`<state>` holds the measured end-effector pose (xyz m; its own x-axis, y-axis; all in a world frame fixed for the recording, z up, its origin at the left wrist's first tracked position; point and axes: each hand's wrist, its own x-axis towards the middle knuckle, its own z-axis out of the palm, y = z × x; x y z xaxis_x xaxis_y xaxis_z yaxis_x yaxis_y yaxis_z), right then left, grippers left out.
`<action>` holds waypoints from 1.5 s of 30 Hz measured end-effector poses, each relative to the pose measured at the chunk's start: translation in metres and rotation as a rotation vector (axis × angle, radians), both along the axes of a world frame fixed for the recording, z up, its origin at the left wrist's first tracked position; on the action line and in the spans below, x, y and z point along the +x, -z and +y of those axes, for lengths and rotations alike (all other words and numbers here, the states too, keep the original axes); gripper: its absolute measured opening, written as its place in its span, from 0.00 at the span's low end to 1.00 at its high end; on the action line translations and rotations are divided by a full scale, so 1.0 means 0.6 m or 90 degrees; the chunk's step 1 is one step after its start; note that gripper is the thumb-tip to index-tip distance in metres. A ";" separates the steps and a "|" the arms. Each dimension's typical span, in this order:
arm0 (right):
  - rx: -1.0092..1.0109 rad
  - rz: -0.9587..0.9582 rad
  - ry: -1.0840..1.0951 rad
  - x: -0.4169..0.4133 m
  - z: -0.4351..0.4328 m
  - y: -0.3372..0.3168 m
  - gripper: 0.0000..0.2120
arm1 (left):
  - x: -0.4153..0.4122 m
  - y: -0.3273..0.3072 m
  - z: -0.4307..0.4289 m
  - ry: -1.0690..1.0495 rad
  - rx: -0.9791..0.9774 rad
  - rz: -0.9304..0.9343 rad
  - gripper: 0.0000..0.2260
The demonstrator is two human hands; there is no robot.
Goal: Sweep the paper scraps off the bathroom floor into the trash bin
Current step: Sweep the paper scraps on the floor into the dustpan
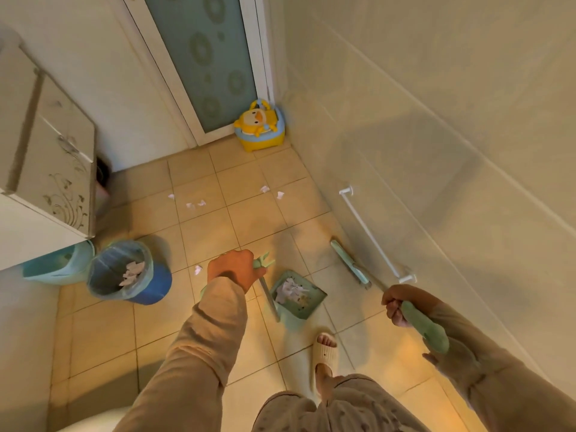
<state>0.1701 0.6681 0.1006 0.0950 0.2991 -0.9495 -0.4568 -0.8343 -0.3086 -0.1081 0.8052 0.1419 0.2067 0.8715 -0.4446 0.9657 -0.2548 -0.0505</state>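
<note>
Foot: mine, in a cream slotted rubber slipper (324, 353), on the beige tiled bathroom floor (103, 332).

Right hand (396, 304): fist wrapped round the pale green plastic grip of the broom (424, 330); its thin shaft runs forward to a flat green broom head (349, 261) lying along the foot of the right wall.

Left hand (232, 269): wrapped round the green top of the long-handled dustpan's pole (271, 302).

Green plastic dustpan (307, 304): on the floor between my hands, holding a heap of white paper scraps (288, 291).

One loose white scrap (197, 270): on the tile just left of my left hand.

Blue round trash bin with clear liner (156, 285): left of the dustpan, white paper inside.

Teal plastic container (56, 266): beside the bin, under the white cabinet (46, 169).

Further scraps (194, 204): scattered across the middle tiles, two more (265, 189) nearer the right wall.

White towel rail (371, 232): low on the right wall.

Yellow duck-shaped child's potty (259, 126): far corner, by the frosted glass door (202, 57).
</note>
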 end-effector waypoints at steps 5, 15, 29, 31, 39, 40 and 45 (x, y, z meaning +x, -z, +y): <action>-0.009 -0.048 -0.016 0.020 0.075 0.008 0.19 | 0.032 0.009 0.046 -0.017 -0.019 0.000 0.19; 0.042 -0.061 -0.068 0.005 0.126 -0.014 0.16 | 0.069 0.017 0.111 -0.015 -0.041 0.004 0.20; -0.150 0.022 -0.388 0.085 0.174 -0.037 0.29 | 0.058 0.022 0.142 -0.004 -0.029 -0.018 0.20; -0.161 0.030 -0.382 0.090 0.172 -0.036 0.28 | 0.055 0.023 0.141 -0.003 -0.025 -0.025 0.21; -0.158 -0.018 -0.380 0.032 0.161 -0.006 0.25 | 0.049 0.028 0.134 0.003 -0.034 -0.026 0.20; -0.150 -0.017 -0.350 0.026 0.161 -0.002 0.25 | 0.045 0.029 0.131 0.004 -0.035 -0.027 0.20; -0.105 0.001 -0.184 -0.013 0.153 0.015 0.16 | 0.016 0.028 0.111 -0.012 -0.048 -0.036 0.19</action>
